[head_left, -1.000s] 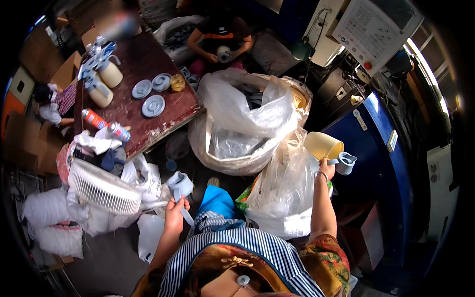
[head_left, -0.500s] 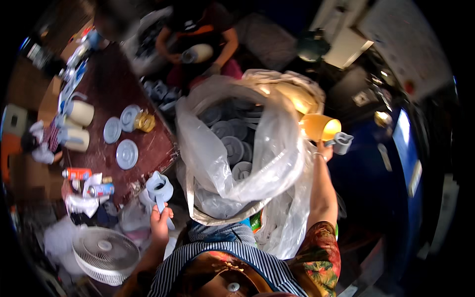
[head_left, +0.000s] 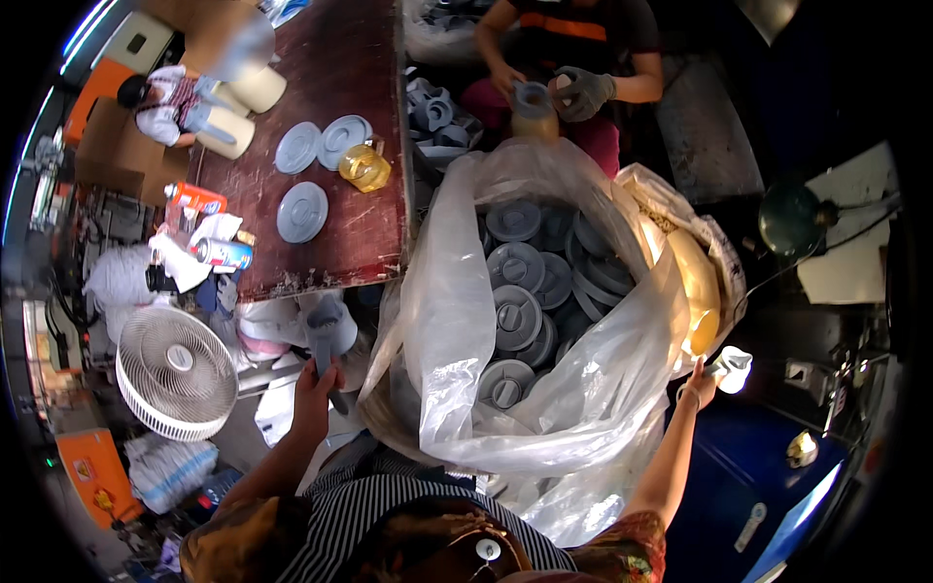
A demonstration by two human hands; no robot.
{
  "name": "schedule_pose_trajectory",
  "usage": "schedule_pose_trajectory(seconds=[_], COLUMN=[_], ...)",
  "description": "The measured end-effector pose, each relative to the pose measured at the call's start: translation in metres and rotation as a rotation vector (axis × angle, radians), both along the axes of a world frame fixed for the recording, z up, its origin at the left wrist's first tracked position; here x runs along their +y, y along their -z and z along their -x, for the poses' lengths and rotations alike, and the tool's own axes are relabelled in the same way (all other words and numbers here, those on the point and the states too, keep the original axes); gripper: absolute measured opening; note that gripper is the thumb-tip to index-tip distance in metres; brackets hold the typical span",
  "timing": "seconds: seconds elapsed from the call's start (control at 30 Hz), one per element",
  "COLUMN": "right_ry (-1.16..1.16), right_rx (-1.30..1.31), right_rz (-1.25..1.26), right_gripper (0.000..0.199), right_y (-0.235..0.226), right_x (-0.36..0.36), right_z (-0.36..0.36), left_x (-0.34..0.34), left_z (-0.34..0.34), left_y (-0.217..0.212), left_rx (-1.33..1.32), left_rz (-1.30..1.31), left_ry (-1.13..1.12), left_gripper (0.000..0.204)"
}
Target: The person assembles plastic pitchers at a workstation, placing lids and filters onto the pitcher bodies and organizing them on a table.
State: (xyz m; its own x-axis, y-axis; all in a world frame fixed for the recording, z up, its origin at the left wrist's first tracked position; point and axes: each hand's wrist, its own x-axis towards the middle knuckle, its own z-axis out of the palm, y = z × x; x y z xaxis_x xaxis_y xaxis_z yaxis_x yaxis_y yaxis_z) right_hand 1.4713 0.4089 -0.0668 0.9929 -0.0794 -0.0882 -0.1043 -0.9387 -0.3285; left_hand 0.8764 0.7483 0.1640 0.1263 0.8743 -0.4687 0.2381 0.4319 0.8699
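Observation:
My left hand (head_left: 316, 387) is closed round the handle of a blue-grey jug collar (head_left: 328, 319), a ring with a spout, beside the table's near edge. At the right, my right hand (head_left: 698, 385) is closed on the handle of another grey jug collar (head_left: 735, 369), glaring white in the light. A yellow, cup-like jug body (head_left: 702, 332) is right above my right fingers; whether they touch it I cannot tell. Between my arms stands a large clear plastic bag (head_left: 452, 360) holding many round grey lids (head_left: 517, 318).
On the dark red table (head_left: 340, 248) lie blue-grey lids (head_left: 302, 212), an amber glass jar (head_left: 365, 168), spray cans (head_left: 224, 254) and cream jugs (head_left: 225, 131). A white fan (head_left: 177, 374) stands at the left. Across from me, a person handles a jug (head_left: 534, 112). A sack (head_left: 734, 262) holds yellow pieces.
My view has swung left, so the table and bag appear further right. The yellow jug body beside my right hand now shows less, against the sack. Both hands keep their collars.

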Motion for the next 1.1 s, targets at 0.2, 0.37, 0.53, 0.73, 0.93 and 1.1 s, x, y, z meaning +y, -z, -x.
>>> schedule_pose_trajectory(seconds=[0.2, 0.37, 0.53, 0.73, 0.93, 1.1], right_ry=[-0.415, -0.702, -1.432, -1.724, -1.934, -1.852], right_rx=[-0.246, 0.368, 0.401, 0.216, -0.047, 0.480], right_rz=[-0.502, -1.236, -0.583, -0.393, -0.236, -0.083], right_gripper=[0.040, 0.029, 0.048, 0.072, 0.065, 0.070], right_y=[-0.254, -0.316, -0.284, -0.263, -0.271, -0.273], right_x=[0.073, 0.186, 0.237, 0.201, 0.208, 0.203], right_z=[0.153, 0.318, 0.442, 0.491, 0.566, 0.686], left_x=[-0.012, -0.059, -0.089, -0.112, -0.126, -0.138], left_z=[-0.013, -0.015, -0.006, 0.026, 0.111, 0.236], left_y=[-0.022, -0.041, -0.041, -0.030, -0.028, -0.015], left_rx=[-0.473, -0.803, -0.982, -0.921, -1.161, -1.231], left_rz=[0.079, 0.266, 0.430, 0.626, 0.496, 0.592], left_ry=[-0.137, -0.227, -0.312, -0.379, -0.252, -0.401], left_gripper=[0.020, 0.022, 0.018, 0.026, 0.027, 0.024])
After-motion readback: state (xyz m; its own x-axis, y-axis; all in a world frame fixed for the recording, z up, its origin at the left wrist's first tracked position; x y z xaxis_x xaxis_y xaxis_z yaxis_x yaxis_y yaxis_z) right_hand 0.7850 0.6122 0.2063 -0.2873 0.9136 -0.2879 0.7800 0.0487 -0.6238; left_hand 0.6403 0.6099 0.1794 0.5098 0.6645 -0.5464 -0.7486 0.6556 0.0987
